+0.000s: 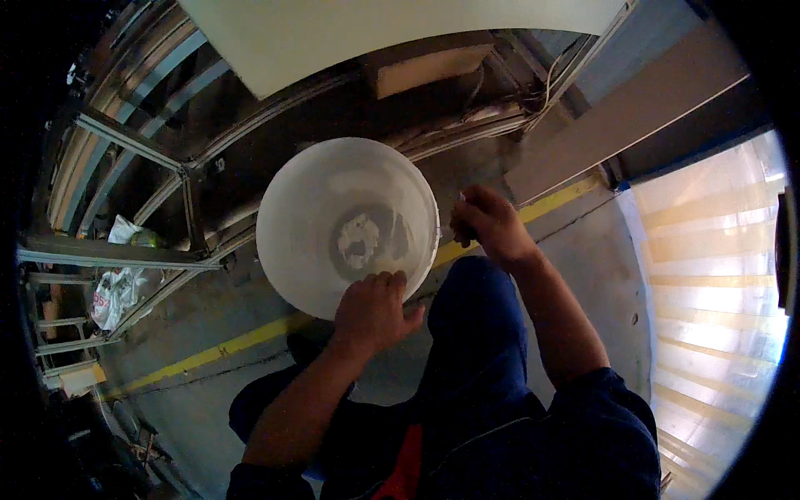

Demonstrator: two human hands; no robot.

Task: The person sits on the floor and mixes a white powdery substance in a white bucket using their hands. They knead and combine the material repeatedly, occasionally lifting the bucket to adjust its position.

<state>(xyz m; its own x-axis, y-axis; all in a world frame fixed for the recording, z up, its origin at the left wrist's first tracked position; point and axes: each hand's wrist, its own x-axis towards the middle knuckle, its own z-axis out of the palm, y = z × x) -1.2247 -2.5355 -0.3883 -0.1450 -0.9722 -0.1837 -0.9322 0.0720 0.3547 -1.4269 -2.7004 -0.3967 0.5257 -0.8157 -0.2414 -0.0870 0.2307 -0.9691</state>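
Note:
A large white plastic bucket point(293, 212) stands before me with its mouth facing up. White patches or residue point(360, 237) show on its bottom. My left hand point(372, 312) is closed over the bucket's near rim, with the fingertips inside and the thumb pointing right. Just right of the rim is my right hand point(492, 223), its fingers curled together in a pinch. A tiny pale bit shows at its fingertips, too small to name. Whether this hand touches the bucket I cannot tell.
A metal profile frame point(187, 167) stands left and behind the bucket, under a pale panel point(375, 29). A white plastic bag point(117, 296) lies at the left. Yellow lines point(225, 350) cross the grey floor. A translucent striped curtain point(708, 292) hangs at the right.

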